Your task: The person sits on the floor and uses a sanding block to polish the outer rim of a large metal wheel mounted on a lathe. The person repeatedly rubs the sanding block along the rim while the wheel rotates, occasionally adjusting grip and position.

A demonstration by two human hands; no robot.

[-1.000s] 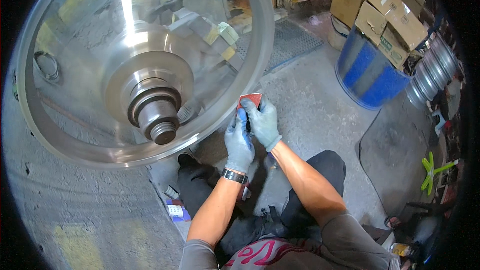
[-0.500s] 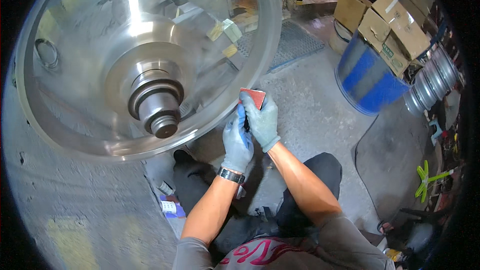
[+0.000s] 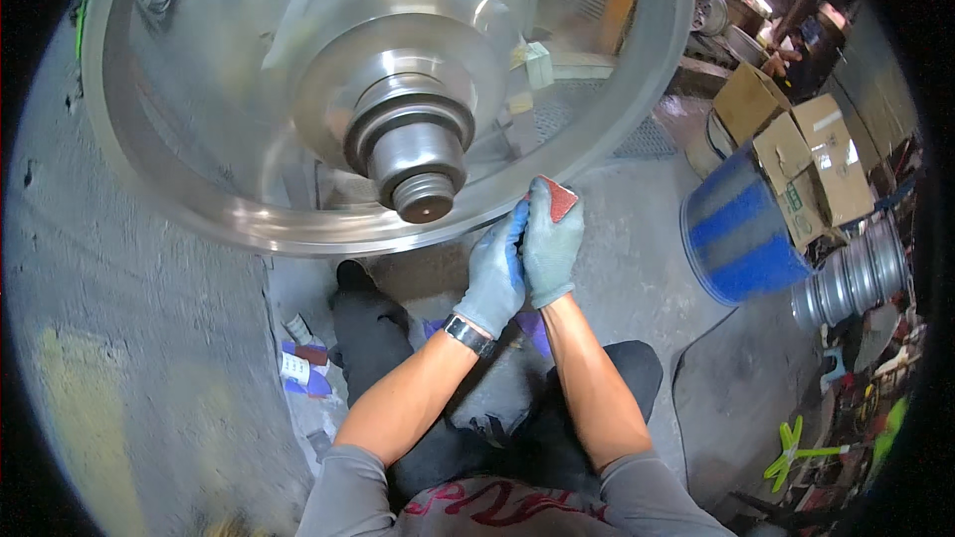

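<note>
A large metal wheel rim (image 3: 164, 184) is mounted on a steel spindle (image 3: 410, 147); its spokes are smeared by motion. Both my hands wear grey-blue gloves and meet at the rim's lower right edge. Pinched in my right hand (image 3: 553, 251) is a folded piece of red sandpaper (image 3: 563, 201), its corner showing above the fingers. My left hand (image 3: 495, 283) lies against the right one, closed, its fingertips hidden at the rim edge. Whatever those fingers press on cannot be made out.
To the right stands a blue barrel (image 3: 741, 229) with open cardboard boxes (image 3: 836, 159) on top. Stacked metal rims (image 3: 856, 273) lie beside it. A green star-shaped tool (image 3: 788, 454) is at lower right. Purple-and-white packets (image 3: 303, 370) lie by my left leg.
The view has shifted, so the wheel sits higher and further right. My hands stay together at the rim's edge, the sandpaper still in the right; its visible red part is smaller and turned.
</note>
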